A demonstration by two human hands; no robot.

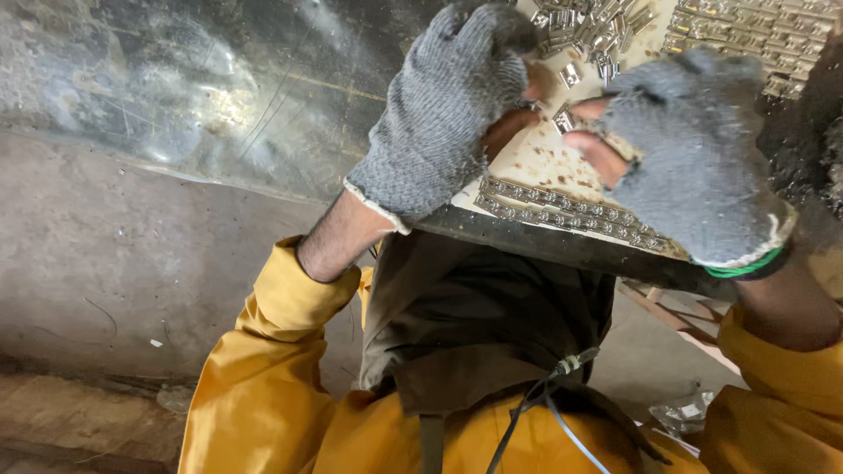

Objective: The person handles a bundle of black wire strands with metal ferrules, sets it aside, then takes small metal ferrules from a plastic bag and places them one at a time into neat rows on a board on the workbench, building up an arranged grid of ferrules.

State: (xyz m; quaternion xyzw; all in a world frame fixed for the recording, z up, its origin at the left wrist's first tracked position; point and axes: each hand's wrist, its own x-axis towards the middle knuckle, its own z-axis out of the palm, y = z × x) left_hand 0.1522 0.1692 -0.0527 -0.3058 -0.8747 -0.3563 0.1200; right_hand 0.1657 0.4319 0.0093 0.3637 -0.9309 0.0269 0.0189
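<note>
Gloved hands (pixel 448 114) (pixel 694 167) – apparently pinching metal clip (pixel 563 118)

Light: daylight was cast softly from above.
Glare: the metal sheet (pixel 202 96) was washed pale.
Shadow: the lap was darkened.
Focus: edges were slightly blurred.

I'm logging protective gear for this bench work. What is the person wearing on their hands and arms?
Both the left hand and the right hand wear grey knitted gloves with the fingertips cut off. The right glove has a green and white cuff edge; the left glove's cuff is whitish and frayed. Yellow sleeves are pushed back from the wrists.
</note>
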